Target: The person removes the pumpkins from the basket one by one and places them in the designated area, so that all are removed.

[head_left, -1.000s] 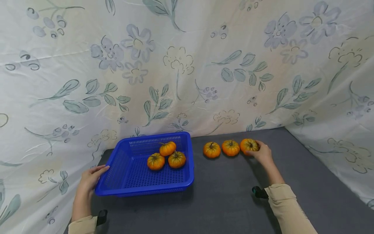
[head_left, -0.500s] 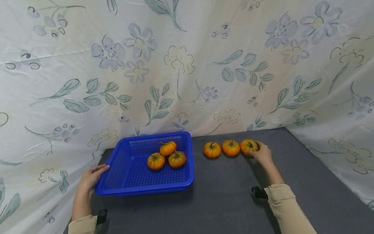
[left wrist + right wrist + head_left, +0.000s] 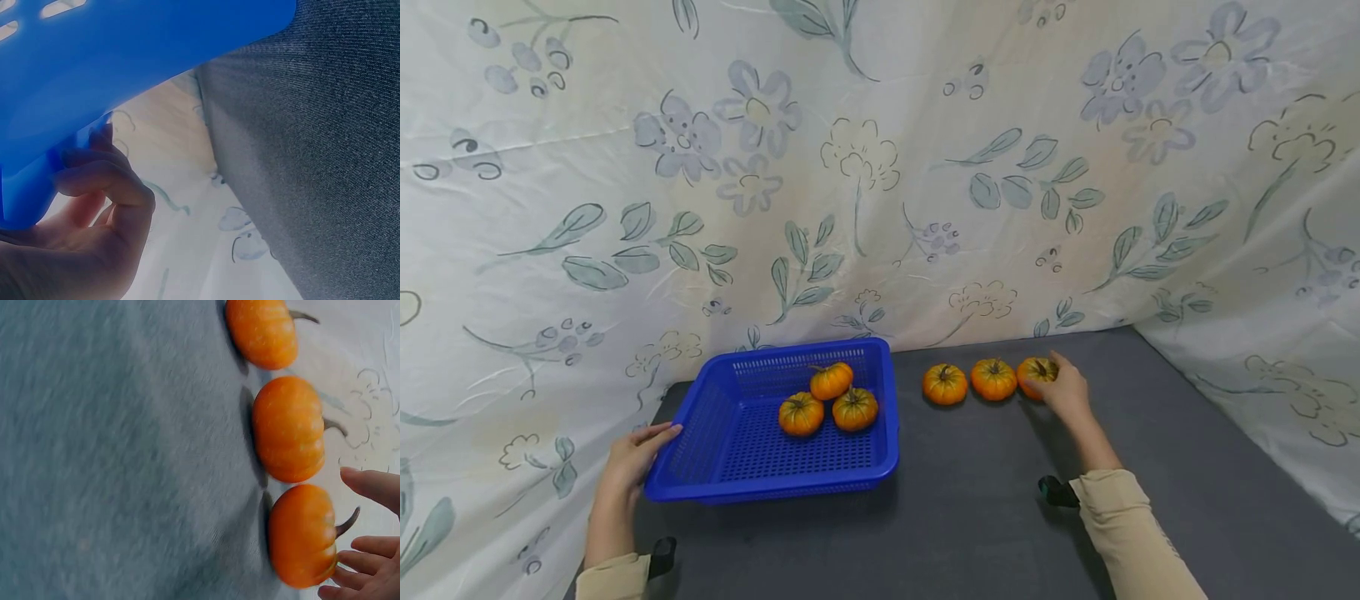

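In the head view a blue plastic basket [image 3: 760, 487] stands on the left of the dark table. Three small orange pumpkins lie inside it, one pumpkin [image 3: 831, 381] behind the other two. My left hand [image 3: 632, 457] grips the basket's left rim; the left wrist view shows its fingers curled under that rim [image 3: 125, 69]. Right of the basket, three more pumpkins sit in a row. My right hand [image 3: 1067, 392] is at the rightmost pumpkin [image 3: 1033, 375]. In the right wrist view its fingers are spread beside that pumpkin [image 3: 303, 537], with the thumb apart from it.
Two other pumpkins, a left one [image 3: 944, 385] and a middle one [image 3: 993, 380], stand between the basket and my right hand. A floral cloth [image 3: 865, 208] hangs behind and beside the dark tabletop [image 3: 970, 500].
My right hand has loosened from the rightmost pumpkin and shifted up slightly, its fingers now apart. The left hand, basket and pumpkins stay in place.
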Demonstrator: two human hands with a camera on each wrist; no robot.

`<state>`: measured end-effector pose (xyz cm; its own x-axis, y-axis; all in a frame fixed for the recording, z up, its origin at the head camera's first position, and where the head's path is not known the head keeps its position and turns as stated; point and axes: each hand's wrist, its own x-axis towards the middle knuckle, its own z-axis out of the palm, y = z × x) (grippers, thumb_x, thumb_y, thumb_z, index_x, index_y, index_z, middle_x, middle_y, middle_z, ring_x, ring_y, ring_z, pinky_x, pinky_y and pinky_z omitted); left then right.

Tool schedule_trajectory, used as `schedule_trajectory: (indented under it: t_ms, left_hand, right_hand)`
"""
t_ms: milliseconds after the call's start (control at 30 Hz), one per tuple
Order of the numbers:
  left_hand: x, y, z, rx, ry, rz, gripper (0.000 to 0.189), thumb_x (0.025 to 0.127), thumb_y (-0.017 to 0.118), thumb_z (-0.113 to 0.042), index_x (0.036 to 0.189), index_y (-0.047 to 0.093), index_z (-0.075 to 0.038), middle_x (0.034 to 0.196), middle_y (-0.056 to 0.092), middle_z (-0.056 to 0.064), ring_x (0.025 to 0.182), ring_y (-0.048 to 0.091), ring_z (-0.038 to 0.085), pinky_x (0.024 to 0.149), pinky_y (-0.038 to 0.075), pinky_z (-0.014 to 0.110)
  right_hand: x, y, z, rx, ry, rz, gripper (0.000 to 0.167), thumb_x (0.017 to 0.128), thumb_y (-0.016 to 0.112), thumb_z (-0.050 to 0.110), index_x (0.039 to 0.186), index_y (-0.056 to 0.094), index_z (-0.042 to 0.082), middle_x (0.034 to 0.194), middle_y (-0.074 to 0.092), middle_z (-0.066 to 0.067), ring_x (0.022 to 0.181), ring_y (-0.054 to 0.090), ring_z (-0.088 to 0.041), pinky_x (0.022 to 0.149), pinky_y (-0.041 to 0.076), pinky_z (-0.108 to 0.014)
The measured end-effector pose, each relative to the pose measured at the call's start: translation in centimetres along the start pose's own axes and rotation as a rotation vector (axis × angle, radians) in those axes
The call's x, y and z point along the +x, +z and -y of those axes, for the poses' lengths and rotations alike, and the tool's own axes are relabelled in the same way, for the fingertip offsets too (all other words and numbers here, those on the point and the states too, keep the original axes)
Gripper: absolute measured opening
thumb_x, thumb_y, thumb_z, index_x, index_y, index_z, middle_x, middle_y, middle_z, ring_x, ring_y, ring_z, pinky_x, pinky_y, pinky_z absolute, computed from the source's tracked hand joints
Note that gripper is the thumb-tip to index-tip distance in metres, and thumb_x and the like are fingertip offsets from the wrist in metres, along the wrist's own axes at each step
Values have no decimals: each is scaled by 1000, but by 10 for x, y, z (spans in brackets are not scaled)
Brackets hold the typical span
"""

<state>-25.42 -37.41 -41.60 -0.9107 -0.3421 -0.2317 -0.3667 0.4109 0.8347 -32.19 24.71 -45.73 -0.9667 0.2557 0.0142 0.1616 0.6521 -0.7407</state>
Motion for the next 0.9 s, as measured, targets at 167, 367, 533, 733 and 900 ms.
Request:
schedule_trajectory:
  t_ms: [167,367,533,733,900]
  left_hand:
    - [0,0,-1,-3,1,2,77,93,61,-46,144,38,7,122,57,26,79,60,7,69,56,29]
    - [-1,1,-2,-10,-4,6,77,93,61,-46,145,38,7,119,59,22,78,60,6,69,56,28]
    - [-2,1,-2,-3,-4,3,77,93,61,-45,144,38,7,121,58,25,79,60,7,69,56,28]
    - [-4,1,-4,8,-1,-1,77,93,61,-46,145,38,7,126,54,29,79,59,6,68,55,26]
    - [-3,2,-4,11,6,-3,77,94,61,-45,144,38,8,125,54,29,78,59,6,68,55,26]
  right_hand:
    - [-1,4,14,25,-21,-32,82,90,68,27,151,23,-5,150,32,-34,136,32,-53,111,31,-62]
    - [-3,9,32,47,-50,-52,82,91,68,30,153,23,-2,152,30,-32,137,32,-51,111,31,-61]
    - [-3,14,46,88,-88,-11,83,92,67,31,153,21,-2,155,26,-31,140,29,-49,113,30,-60]
    - [-4,26,63,133,-112,44,84,92,67,33,155,20,3,158,22,-27,144,23,-47,114,27,-61]
    - [-8,34,79,142,-150,69,83,92,67,35,155,21,5,158,24,-26,144,25,-45,114,29,-60]
